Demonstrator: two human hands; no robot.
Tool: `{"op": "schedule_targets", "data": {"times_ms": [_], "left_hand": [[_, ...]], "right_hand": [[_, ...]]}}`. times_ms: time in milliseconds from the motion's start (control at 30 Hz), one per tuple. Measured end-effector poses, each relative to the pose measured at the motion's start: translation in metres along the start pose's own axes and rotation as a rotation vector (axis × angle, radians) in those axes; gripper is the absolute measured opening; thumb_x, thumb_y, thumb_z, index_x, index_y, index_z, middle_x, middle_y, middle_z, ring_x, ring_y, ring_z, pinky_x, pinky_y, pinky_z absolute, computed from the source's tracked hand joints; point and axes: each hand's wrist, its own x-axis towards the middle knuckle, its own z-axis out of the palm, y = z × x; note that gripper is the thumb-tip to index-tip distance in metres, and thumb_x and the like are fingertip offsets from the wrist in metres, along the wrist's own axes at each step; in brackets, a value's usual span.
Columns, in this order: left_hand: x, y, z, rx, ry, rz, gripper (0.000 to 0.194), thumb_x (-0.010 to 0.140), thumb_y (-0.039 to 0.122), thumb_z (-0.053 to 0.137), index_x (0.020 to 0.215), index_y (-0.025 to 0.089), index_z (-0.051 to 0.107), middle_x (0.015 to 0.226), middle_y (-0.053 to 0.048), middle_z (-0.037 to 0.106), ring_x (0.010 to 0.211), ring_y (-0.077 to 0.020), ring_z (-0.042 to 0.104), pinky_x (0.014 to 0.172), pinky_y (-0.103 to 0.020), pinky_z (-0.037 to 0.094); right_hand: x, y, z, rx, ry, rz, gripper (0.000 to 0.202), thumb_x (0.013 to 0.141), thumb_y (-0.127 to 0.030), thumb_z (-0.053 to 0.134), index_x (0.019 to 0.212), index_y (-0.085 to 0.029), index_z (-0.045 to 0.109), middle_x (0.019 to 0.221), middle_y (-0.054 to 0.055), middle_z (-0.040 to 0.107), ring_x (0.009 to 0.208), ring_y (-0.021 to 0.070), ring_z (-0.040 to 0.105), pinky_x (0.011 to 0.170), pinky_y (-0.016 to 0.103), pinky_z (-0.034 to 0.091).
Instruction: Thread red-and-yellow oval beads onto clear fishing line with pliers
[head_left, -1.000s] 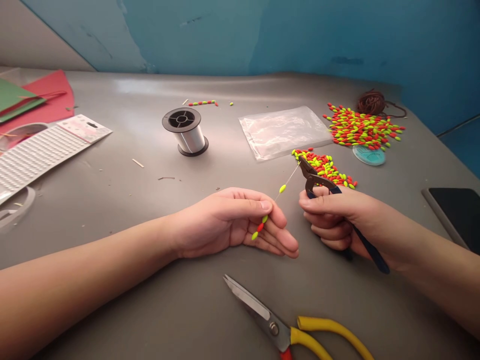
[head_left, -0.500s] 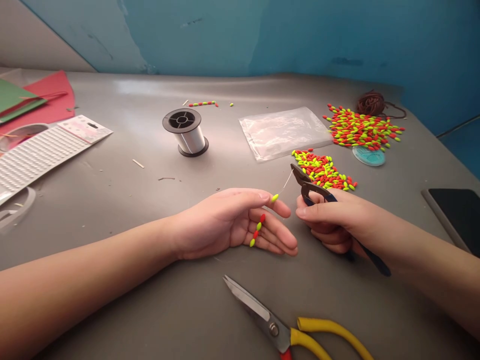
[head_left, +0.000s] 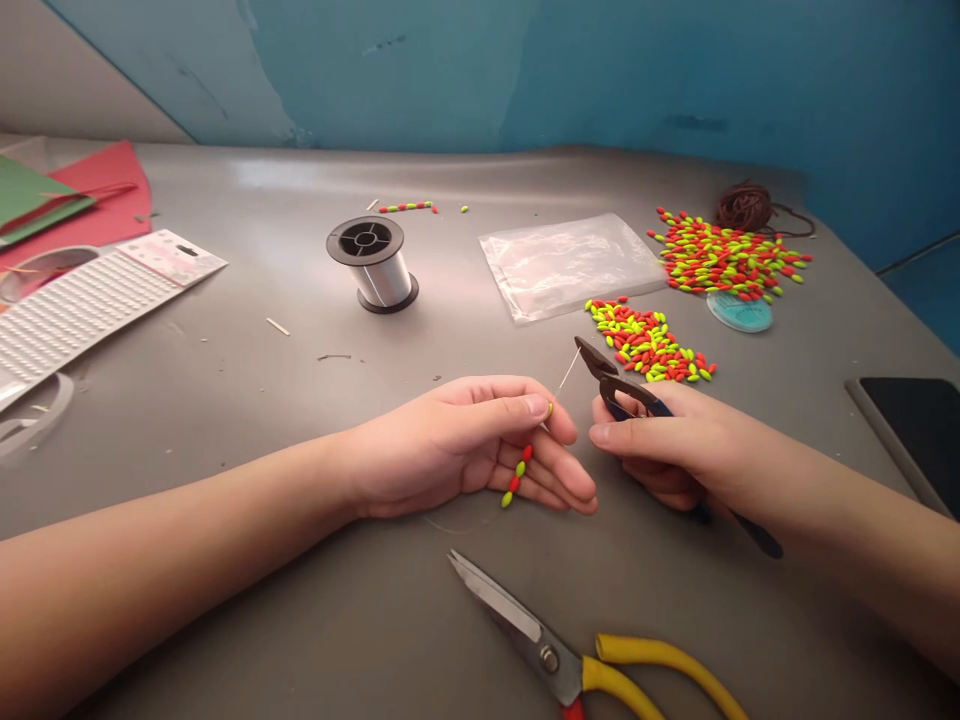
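My left hand (head_left: 480,445) lies palm up, thumb and index finger pinched on a yellow-green bead (head_left: 550,408), mostly hidden by the thumb. From that bead a thin pale line (head_left: 568,369) runs up to the jaw tips of dark pliers (head_left: 600,370). My right hand (head_left: 667,445) is closed around the pliers' handles. Across my left fingers hangs a short string of red and yellow-green beads (head_left: 514,484), with a faint loop of clear line below the palm. Yellow-handled scissors (head_left: 551,655) lie nearer to me, their blades pointing up and left.
A spool of clear line (head_left: 382,275) stands behind my left hand. Beyond my right hand are two bead piles (head_left: 652,345), a plastic bag (head_left: 566,265), a teal disc (head_left: 741,312) and brown yarn (head_left: 742,205). A phone (head_left: 915,430) lies right, a white-studded card (head_left: 97,305) left.
The yellow-green bead, fully visible beyond the thumb before, is now mostly under the thumb tip. The pliers' jaws have shifted slightly left and down. The hanging bead string sits a little lower.
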Motion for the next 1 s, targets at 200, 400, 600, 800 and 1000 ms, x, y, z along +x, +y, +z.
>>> {"op": "schedule_targets", "data": {"times_ms": [200,400,600,800,1000], "left_hand": [[0.0001,-0.0004,-0.0012,-0.023,-0.028,0.010,0.032,0.111,0.027,0.043,0.103,0.013,0.071,0.101,-0.017,0.082,0.104,-0.0251,0.081,0.105,-0.045,0.059],[0.0015,-0.0013,-0.0011,-0.031,-0.027,0.008,0.031,0.111,0.027,0.046,0.102,0.013,0.072,0.101,-0.018,0.082,0.104,-0.0255,0.080,0.105,-0.045,0.058],[0.0014,-0.0008,-0.0016,-0.024,-0.015,-0.007,0.029,0.109,0.030,0.050,0.101,0.013,0.072,0.101,-0.017,0.082,0.103,-0.0260,0.080,0.105,-0.046,0.058],[0.0007,-0.0012,0.0001,-0.021,-0.004,0.000,0.029,0.107,0.031,0.052,0.100,0.012,0.073,0.099,-0.018,0.081,0.101,-0.0265,0.080,0.103,-0.044,0.059],[-0.0017,-0.0005,0.0029,-0.005,0.061,0.024,0.028,0.103,0.042,0.060,0.104,0.016,0.071,0.095,-0.015,0.082,0.096,-0.0275,0.081,0.099,-0.045,0.060]], "right_hand": [[-0.0002,0.0005,0.0006,0.097,-0.003,0.000,0.044,0.076,-0.043,0.081,0.076,-0.024,0.042,0.054,-0.012,0.027,0.049,0.0067,0.015,0.044,0.022,0.012],[-0.0012,-0.0018,-0.0015,0.145,-0.030,-0.009,0.049,0.079,-0.043,0.081,0.073,-0.024,0.035,0.058,-0.011,0.021,0.051,0.0072,0.011,0.046,0.025,0.009],[0.0000,-0.0003,-0.0021,0.185,-0.035,-0.019,0.047,0.081,-0.040,0.079,0.074,-0.024,0.035,0.060,-0.011,0.021,0.051,0.0074,0.009,0.046,0.025,0.008],[0.0011,-0.0007,-0.0015,0.140,-0.009,0.001,0.046,0.078,-0.042,0.081,0.075,-0.025,0.039,0.057,-0.011,0.024,0.050,0.0074,0.013,0.045,0.023,0.011],[-0.0035,0.0055,-0.0004,-0.239,0.063,-0.078,0.038,0.089,-0.052,0.069,0.076,-0.023,0.048,0.055,-0.007,0.040,0.052,0.0115,0.034,0.048,0.026,0.026]]}}
